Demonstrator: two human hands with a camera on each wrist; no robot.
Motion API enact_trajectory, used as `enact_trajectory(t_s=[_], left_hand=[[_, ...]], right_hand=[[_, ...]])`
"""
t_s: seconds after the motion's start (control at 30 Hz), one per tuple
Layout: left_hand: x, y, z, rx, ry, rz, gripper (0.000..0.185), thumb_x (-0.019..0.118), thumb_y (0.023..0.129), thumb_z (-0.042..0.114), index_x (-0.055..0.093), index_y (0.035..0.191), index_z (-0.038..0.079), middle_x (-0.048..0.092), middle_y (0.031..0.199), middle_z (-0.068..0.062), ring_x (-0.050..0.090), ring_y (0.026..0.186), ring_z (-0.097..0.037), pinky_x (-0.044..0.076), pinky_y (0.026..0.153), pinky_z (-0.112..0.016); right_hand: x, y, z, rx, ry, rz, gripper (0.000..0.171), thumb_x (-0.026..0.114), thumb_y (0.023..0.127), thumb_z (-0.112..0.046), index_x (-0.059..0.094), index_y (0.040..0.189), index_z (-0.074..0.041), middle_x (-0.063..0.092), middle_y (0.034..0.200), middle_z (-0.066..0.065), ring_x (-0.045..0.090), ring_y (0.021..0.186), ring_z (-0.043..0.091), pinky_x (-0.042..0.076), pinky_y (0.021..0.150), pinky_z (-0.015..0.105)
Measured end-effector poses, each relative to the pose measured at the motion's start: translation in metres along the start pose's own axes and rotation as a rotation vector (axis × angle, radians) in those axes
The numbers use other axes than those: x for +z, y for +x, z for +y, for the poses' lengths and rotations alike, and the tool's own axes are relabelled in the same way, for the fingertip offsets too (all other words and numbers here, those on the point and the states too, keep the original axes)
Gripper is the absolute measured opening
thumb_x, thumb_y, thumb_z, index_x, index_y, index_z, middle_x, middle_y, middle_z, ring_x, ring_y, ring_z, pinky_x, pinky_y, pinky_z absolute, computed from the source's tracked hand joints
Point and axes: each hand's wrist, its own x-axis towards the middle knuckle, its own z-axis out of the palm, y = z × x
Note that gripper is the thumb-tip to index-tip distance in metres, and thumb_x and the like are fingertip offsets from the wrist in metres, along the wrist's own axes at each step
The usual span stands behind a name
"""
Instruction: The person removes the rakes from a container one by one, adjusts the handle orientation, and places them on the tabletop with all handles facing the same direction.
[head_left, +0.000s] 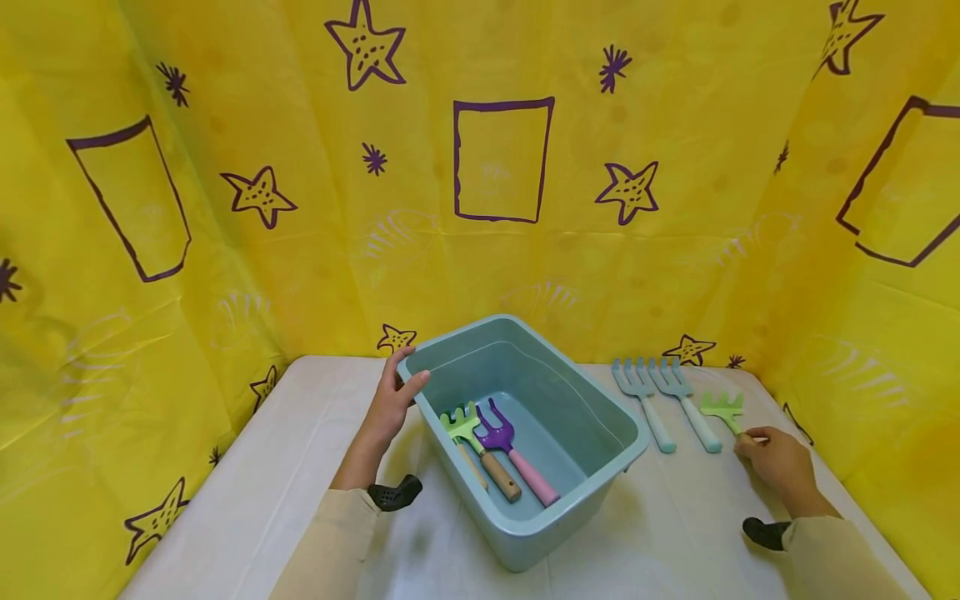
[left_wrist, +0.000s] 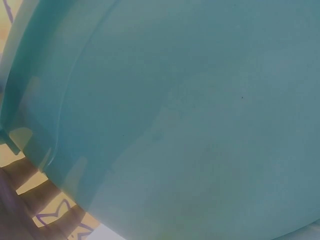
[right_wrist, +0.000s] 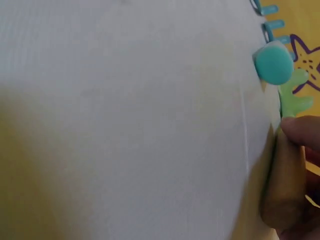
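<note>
My left hand (head_left: 390, 402) grips the rim of a blue-green plastic bin (head_left: 637, 437) at its left corner, thumb over the edge; in the left wrist view its fingers lie along the bin's outer wall (left_wrist: 175, 100). Inside the bin lie a green hand rake (head_left: 501, 475) with a wooden handle, a purple garden fork (head_left: 498, 433) with a pink handle, and another wooden-handled tool (head_left: 471, 467) partly hidden. At the right, my right hand (head_left: 780, 467) pinches the wooden handle (right_wrist: 285, 180) of a second green hand rake (head_left: 722, 408), its head pointing away from me.
Two light-blue garden forks (head_left: 652, 412) lie side by side on the white tabletop (head_left: 225, 500), between the bin and the right hand. Yellow patterned sheeting (head_left: 495, 267) rises at the back and both sides of the table.
</note>
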Motion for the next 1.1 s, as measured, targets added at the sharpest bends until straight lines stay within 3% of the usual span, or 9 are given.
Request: enact_trajectory(t_s=[0.23, 0.47, 0.6, 0.87, 1.1], left_hand=[[0.001, 0.001, 0.0, 0.003, -0.007, -0.001, 0.061, 0.055, 0.099, 0.024, 0.024, 0.151, 0.011, 0.036, 0.145, -0.024, 0.042, 0.127, -0.04, 0.036, 0.104, -0.055], [0.001, 0.0, 0.001, 0.018, -0.005, 0.006, 0.059, 0.054, 0.1, 0.022, 0.025, 0.15, 0.012, 0.037, 0.144, -0.025, 0.044, 0.124, -0.04, 0.037, 0.104, -0.055], [0.001, -0.001, 0.002, 0.012, -0.008, 0.008, 0.059, 0.054, 0.1, 0.022, 0.025, 0.15, 0.011, 0.036, 0.144, -0.025, 0.043, 0.125, -0.04, 0.036, 0.104, -0.055], [0.001, -0.002, 0.002, -0.002, -0.006, 0.004, 0.061, 0.055, 0.1, 0.023, 0.024, 0.15, 0.011, 0.035, 0.146, -0.024, 0.042, 0.127, -0.041, 0.035, 0.104, -0.056], [0.001, -0.001, 0.002, 0.007, -0.015, 0.0, 0.06, 0.055, 0.1, 0.022, 0.024, 0.15, 0.012, 0.036, 0.144, -0.026, 0.044, 0.124, -0.04, 0.036, 0.104, -0.055]], right_hand=[[-0.007, -0.011, 0.001, -0.099, -0.113, -0.062, 0.052, 0.064, 0.088, -0.022, 0.049, 0.12, 0.016, 0.061, 0.093, 0.031, 0.058, 0.081, 0.039, 0.045, 0.07, 0.052], [-0.008, -0.024, -0.004, -0.169, -0.229, -0.048, 0.049, 0.062, 0.08, -0.008, 0.049, 0.121, 0.016, 0.059, 0.092, 0.035, 0.057, 0.074, 0.038, 0.047, 0.06, 0.052], [-0.006, -0.025, -0.007, -0.177, -0.242, -0.039, 0.046, 0.059, 0.081, -0.005, 0.051, 0.121, 0.016, 0.059, 0.091, 0.033, 0.057, 0.076, 0.04, 0.047, 0.06, 0.052], [-0.002, -0.014, -0.016, -0.139, -0.238, -0.084, 0.044, 0.054, 0.094, -0.016, 0.05, 0.125, 0.015, 0.056, 0.107, 0.04, 0.054, 0.087, 0.047, 0.045, 0.072, 0.06], [-0.003, -0.006, -0.021, -0.134, -0.236, -0.105, 0.047, 0.058, 0.093, -0.016, 0.048, 0.127, 0.015, 0.052, 0.114, 0.042, 0.052, 0.095, 0.054, 0.043, 0.078, 0.064]])
